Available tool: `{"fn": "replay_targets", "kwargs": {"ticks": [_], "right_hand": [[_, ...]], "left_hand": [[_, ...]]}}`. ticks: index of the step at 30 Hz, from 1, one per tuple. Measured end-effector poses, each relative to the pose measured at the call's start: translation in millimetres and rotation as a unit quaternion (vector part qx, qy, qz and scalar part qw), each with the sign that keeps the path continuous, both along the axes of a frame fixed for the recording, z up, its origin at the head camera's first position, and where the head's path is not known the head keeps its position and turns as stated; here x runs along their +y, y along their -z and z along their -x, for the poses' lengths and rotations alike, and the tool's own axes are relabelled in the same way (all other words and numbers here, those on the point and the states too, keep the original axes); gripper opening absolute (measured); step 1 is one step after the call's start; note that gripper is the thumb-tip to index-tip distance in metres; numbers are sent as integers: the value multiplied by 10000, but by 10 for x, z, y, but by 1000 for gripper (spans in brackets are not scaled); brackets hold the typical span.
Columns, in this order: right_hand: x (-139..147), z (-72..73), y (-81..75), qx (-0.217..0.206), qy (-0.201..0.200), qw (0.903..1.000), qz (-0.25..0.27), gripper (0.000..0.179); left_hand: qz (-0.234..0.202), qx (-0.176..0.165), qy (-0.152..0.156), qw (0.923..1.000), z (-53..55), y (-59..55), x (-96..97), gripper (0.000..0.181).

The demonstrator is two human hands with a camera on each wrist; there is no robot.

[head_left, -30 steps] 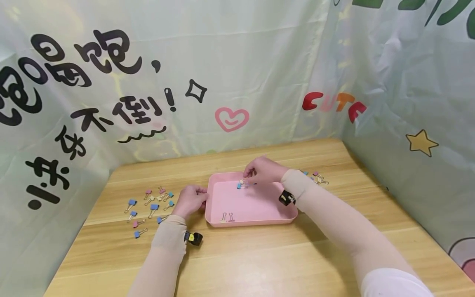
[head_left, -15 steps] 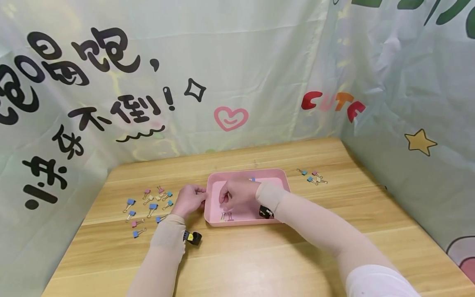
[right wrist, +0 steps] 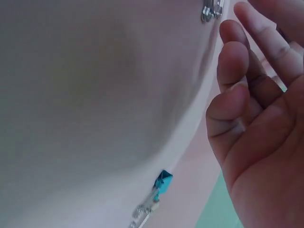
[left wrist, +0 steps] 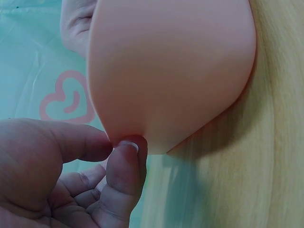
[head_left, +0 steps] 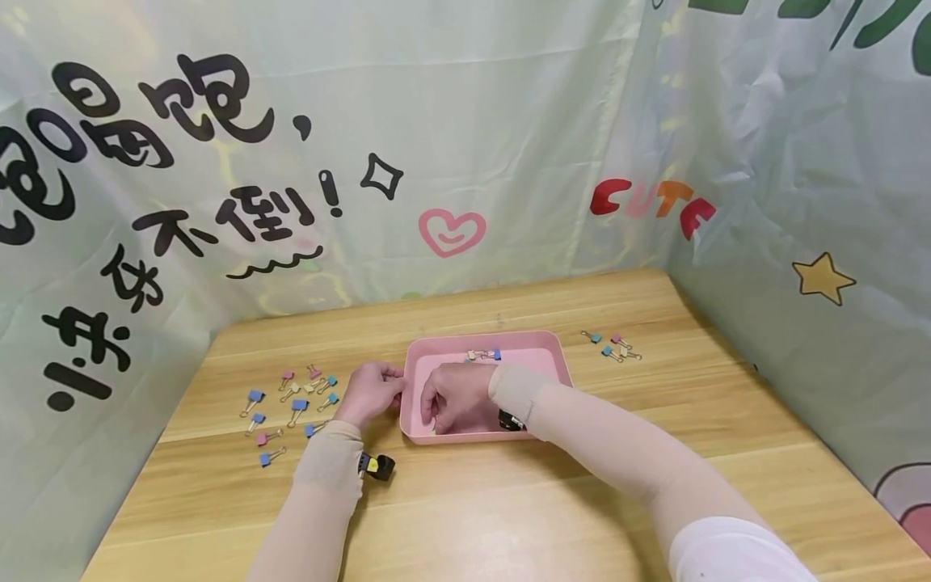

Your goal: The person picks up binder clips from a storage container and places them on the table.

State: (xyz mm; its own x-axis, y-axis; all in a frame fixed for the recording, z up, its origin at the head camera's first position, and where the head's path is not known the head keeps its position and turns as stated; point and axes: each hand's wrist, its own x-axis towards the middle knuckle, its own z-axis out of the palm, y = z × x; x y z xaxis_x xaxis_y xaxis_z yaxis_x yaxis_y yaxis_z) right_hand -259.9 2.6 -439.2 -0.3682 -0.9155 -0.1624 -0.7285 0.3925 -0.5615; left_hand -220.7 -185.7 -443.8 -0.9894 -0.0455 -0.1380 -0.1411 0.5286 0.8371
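Note:
My left hand (head_left: 372,393) pinches the left rim of the pink tray (head_left: 502,438) between thumb and forefinger; the left wrist view shows this grip on the tray's wall (left wrist: 166,71) close up. Inside the tray, over its front left corner, is my right hand (head_left: 458,394), which hides most of what lies there. In the right wrist view its fingers (right wrist: 232,61) are loosely bent, close to metal binder clips (right wrist: 211,10), with nothing seen between them. Along the tray's back side lie a few binder clips, among them a blue binder clip (head_left: 497,354) and a teal one (right wrist: 164,181).
Several pink, blue, teal and cream binder clips (head_left: 299,411) are scattered on the wooden table (head_left: 465,509) left of the tray. A smaller group of binder clips (head_left: 612,350) lies beyond its right back corner. A printed curtain (head_left: 509,145) stands behind the table.
My right hand has gone from the tray's back side to its front left corner, uncovering the back clips and covering the two front ones. My left hand keeps its hold on the rim.

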Motion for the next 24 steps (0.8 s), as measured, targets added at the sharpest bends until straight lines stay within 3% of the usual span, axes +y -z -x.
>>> {"fn": "replay_targets", "kwargs": {"ticks": [10,24], "right_hand": [[-36,4,46,70,-98,9999,24,8],[54,91,12,472,882,9950,47,10]], "left_hand": [[-29,34,31,10000,-14,-20,11,19],[-68,-5,-29,10000,-8,-18,14,17]]}}
